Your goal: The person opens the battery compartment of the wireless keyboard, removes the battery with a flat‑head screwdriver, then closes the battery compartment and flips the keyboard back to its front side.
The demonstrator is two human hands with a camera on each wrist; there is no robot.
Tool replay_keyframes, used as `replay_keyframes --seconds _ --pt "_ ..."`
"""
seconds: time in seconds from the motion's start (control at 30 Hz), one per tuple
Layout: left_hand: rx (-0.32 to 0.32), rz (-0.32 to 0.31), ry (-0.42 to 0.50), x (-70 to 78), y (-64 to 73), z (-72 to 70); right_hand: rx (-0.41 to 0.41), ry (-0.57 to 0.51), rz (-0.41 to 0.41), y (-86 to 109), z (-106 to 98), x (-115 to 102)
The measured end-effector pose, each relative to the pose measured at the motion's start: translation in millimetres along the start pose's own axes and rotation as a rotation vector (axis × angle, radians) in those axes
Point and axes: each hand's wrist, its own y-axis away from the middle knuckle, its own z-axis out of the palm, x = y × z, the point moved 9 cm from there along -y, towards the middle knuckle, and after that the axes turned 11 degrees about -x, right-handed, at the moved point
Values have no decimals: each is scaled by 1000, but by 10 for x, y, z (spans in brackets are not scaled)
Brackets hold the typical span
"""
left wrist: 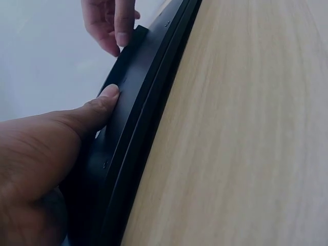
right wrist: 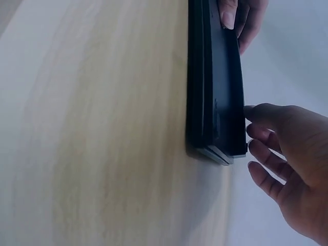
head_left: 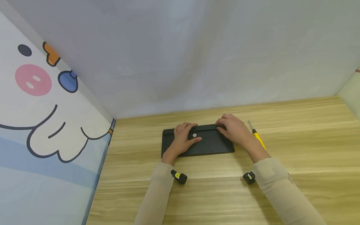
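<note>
A black keyboard (head_left: 211, 144) lies underside up on the wooden table, with a raised strip along its far edge. A round white sticker (head_left: 194, 135) shows on it. My left hand (head_left: 182, 139) grips its far side left of the middle, with the thumb laid on the underside and the fingers by the far edge. At the far right corner, my right hand (head_left: 234, 129) pinches the raised strip; the right wrist view shows its thumb and curled fingers (right wrist: 269, 161) at that edge. Small screws dot the underside in the left wrist view.
A yellow-handled screwdriver (head_left: 258, 139) lies just right of my right hand. Black wrist cameras (head_left: 180, 177) sit by both cuffs. Behind the table (head_left: 213, 193) hangs a pale grey sheet (head_left: 174, 62), and a cartoon-printed panel (head_left: 42, 125) stands at the left.
</note>
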Motion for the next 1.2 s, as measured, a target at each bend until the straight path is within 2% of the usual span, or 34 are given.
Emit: replay_keyframes --seconds 0.33,0.67,1.2 --pt "0 10 -2 -23 2 34 -61 4 36 -116 16 29" --pt "-12 4 12 -43 0 41 -183 -78 108 -264 59 112" --pt "14 3 24 -34 12 24 -201 -146 76 -285 97 89"
